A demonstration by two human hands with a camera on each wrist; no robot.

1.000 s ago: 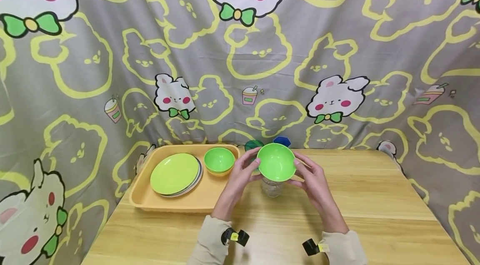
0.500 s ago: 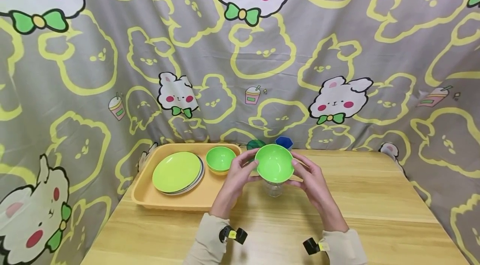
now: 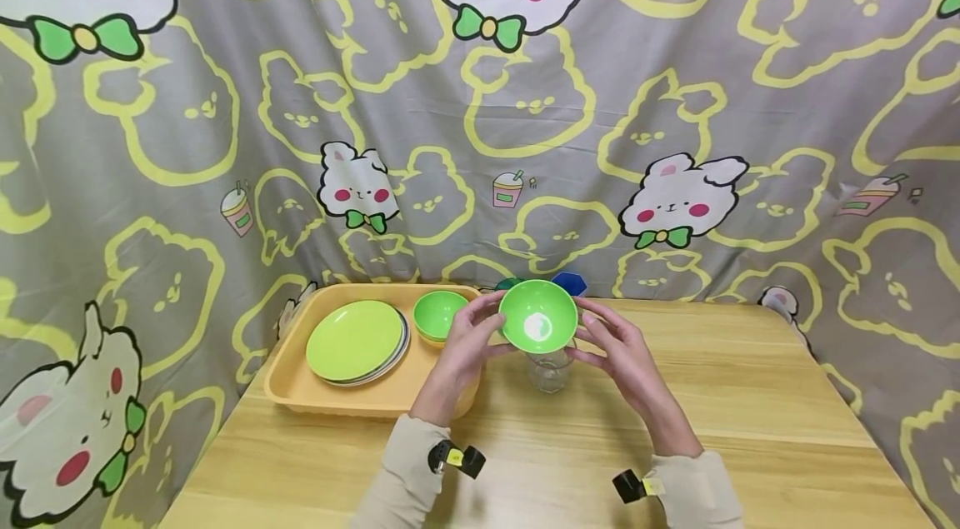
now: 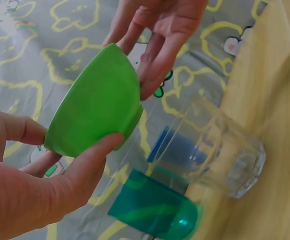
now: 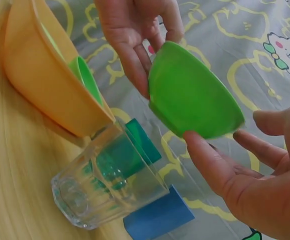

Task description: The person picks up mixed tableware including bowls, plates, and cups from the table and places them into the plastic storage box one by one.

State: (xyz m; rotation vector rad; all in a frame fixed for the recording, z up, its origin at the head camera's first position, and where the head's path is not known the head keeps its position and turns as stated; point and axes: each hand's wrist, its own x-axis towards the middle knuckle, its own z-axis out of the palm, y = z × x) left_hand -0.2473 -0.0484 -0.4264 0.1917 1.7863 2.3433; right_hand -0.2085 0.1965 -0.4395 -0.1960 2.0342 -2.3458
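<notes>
A green bowl is held up over the table, its shiny inside facing the head camera. My left hand grips it at the left, thumb at the rim and fingers underneath. On the other side my right hand has loosely bent fingers at the bowl's rim and base. In the right wrist view that hand's thumb stands slightly off the rim. Below the bowl a clear glass is upright on the table. Behind it are a teal cup and a blue cup.
An orange tray sits to the left on the wooden table. In it lie a stack of plates topped by a yellow-green plate and a second green bowl stacked on a yellow one. A patterned curtain hangs behind the table.
The held green bowl has shifted left and slightly up, towards the tray. The right thumb has come off its rim. More of the clear glass shows beneath it.
</notes>
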